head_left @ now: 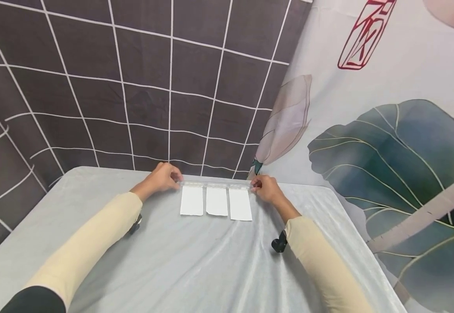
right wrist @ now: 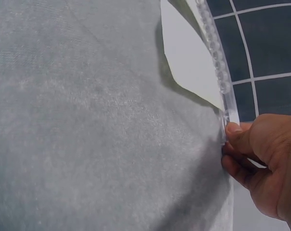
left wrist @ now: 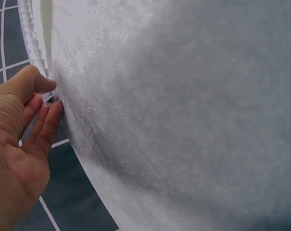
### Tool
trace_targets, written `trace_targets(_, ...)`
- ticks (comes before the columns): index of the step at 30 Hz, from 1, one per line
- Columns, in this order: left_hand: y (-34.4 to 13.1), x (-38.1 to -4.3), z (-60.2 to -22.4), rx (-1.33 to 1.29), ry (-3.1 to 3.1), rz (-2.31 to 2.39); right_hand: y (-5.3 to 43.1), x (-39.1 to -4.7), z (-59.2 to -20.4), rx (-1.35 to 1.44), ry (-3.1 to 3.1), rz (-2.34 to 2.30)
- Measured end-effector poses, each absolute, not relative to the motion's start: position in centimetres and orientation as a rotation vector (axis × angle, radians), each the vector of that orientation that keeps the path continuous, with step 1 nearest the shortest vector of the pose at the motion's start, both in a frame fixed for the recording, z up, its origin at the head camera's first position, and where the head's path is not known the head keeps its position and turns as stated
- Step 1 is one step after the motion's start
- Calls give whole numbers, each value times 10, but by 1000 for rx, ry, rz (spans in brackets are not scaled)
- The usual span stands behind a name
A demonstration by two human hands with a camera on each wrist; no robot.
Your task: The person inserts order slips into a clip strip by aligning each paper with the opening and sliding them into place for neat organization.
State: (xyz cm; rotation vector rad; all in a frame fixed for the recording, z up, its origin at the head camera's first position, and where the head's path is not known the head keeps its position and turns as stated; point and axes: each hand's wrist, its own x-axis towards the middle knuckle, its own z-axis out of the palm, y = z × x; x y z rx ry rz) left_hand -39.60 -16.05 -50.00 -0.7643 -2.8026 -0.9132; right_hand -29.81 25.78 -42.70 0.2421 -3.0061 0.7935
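A clear ticket rail [head_left: 216, 184], a narrow plastic strip with a row of round bumps in the wrist views, lies across the far part of the table. Three white paper slips hang from it side by side: a left slip [head_left: 191, 201], a middle slip [head_left: 217, 201] and a right slip [head_left: 240, 204]. My left hand [head_left: 162, 177] pinches the rail's left end between thumb and fingers. At the opposite end, my right hand [head_left: 265, 188] pinches the rail too. In the right wrist view one paper slip [right wrist: 191, 62] stands slightly off the cloth.
A pale grey cloth [head_left: 195, 265] with soft folds covers the table. Behind its far edge hangs a dark curtain [head_left: 145, 104] with a white grid. On the right is a white curtain [head_left: 328, 143] printed with large leaves.
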Motion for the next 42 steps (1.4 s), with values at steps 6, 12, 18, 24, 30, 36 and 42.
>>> trace_targets(6, -158, -393, -497, -751, -2802, -943, 260, -301, -428, 218, -3017, 792)
trace_targets(12, -153, -379, -484, -746, -2821, -966, 261, -300, -429, 204, -3021, 788)
trace_targets(18, -150, -369, -469, -774, -2824, -989, 262, -299, -430, 203, -3024, 784)
trace_targets(24, -152, -370, -470, -717, -2833, -1032, 263, -299, -430, 194, -3017, 791)
trace_targets(30, -162, -382, -490, -726, -2822, -1018, 259, -300, -431, 211, -3019, 799)
trace_targets(36, -166, -381, -492, -720, -2830, -1024, 256, -301, -432, 164, -3034, 801)
trace_targets(42, -162, -368, -480, -719, -2841, -1054, 256, -300, -434, 152, -3045, 800)
